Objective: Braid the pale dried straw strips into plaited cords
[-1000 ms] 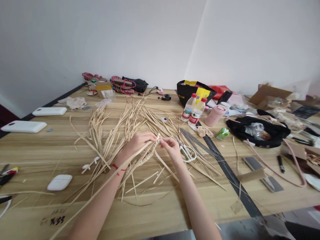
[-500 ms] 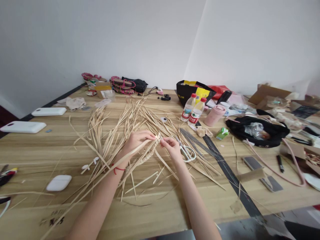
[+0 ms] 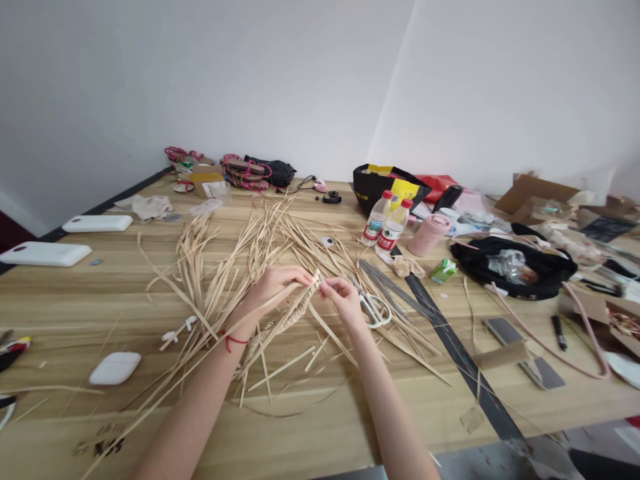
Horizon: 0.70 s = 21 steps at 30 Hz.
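My left hand (image 3: 277, 283) and my right hand (image 3: 343, 298) meet over the middle of the wooden table (image 3: 320, 413). Both pinch the top end of a plaited straw braid (image 3: 295, 311) that runs down and left between my forearms. Long loose strips trail from the braid toward my left elbow. A red string circles my left wrist. A big heap of pale straw strips (image 3: 250, 247) fans out behind and around my hands. White-handled scissors (image 3: 374, 308) lie just right of my right hand.
Two water bottles (image 3: 385, 223), a pink cup (image 3: 425, 233), a green carton (image 3: 443, 270) and black bags (image 3: 515, 263) stand at the right. A dark metal strip (image 3: 450, 343) runs diagonally. A white earbud case (image 3: 115, 368), white flat devices (image 3: 47, 253) and phones (image 3: 520, 347) lie about.
My hands stay together at the braid's tip, with only small finger shifts. The view has tipped slightly, so the table items sit a little lower and left.
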{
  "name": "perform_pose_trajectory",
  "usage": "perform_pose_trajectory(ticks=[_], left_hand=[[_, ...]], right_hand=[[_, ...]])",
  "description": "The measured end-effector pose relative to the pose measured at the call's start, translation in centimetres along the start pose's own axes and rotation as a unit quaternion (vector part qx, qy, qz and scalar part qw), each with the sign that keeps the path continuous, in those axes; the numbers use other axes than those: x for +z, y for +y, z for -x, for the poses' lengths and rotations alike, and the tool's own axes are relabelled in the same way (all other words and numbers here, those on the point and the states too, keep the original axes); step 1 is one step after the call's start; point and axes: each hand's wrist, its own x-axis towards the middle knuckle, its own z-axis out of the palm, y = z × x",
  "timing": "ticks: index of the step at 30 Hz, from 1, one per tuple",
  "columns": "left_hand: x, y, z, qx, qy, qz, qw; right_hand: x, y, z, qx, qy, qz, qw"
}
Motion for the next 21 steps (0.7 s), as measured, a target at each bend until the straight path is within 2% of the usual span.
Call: perform_pose_trajectory(ticks=[7, 14, 21], left_hand=[[-0.1, -0.5, 0.0, 0.010, -0.016, 0.026, 0.999], [0.0, -0.8, 0.0, 0.021, 0.009, 0.025, 0.999], [0.2, -0.4, -0.1, 0.052, -0.004, -0.040, 0.998]], right_hand=[[-0.1, 0.3, -0.1, 0.003, -0.008, 0.011, 1.000], [-0.2, 0.5, -0.2, 0.001, -0.012, 0.014, 1.000], [-0.3, 0.7, -0.2, -0.001, -0.007, 0.007, 1.000]])
